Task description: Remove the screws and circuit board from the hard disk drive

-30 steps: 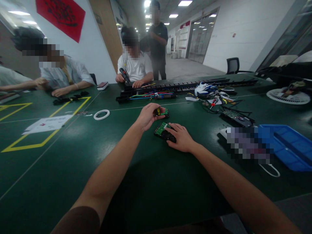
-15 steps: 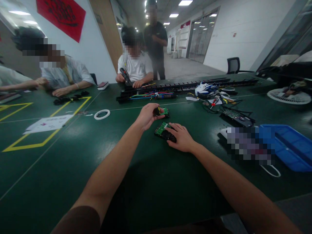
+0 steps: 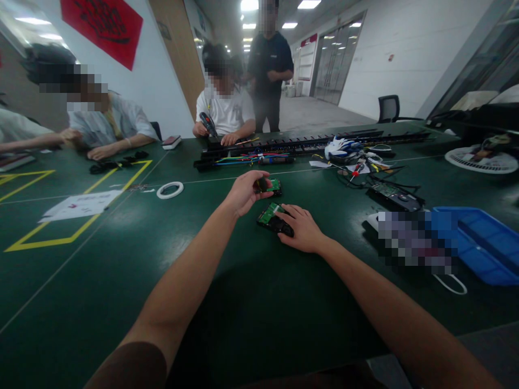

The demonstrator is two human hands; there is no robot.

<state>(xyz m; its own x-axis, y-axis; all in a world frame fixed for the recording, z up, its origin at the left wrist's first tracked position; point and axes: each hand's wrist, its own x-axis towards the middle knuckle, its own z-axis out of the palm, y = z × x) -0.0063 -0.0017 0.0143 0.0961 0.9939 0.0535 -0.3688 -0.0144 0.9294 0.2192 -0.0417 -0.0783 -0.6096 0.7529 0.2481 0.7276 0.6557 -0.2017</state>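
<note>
My left hand [image 3: 248,193] is closed around a short dark tool with a touch of yellow [image 3: 263,184]. Its lower end is hidden, so I cannot tell its exact kind. Just beyond those fingers lies a hard drive with a green circuit board [image 3: 275,187], partly covered by the hand. A nearer hard drive [image 3: 268,214], board side up, rests on the table below. My right hand [image 3: 300,229] grips this nearer drive from its right side, thumb along the near edge and fingers over its top.
Dark bars with coloured wires [image 3: 259,156] lie across the back of the green table [image 3: 121,292]. On the right are gloves [image 3: 340,147], an opened device [image 3: 395,195] and a blue tray [image 3: 482,243]. A white ring [image 3: 170,190] lies left. A co-worker [image 3: 227,113] sits opposite with a power tool [image 3: 208,123].
The dark tool in my left hand has tilted or turned slightly. My right hand and the nearer drive stay put. A person standing at the back has shifted right.
</note>
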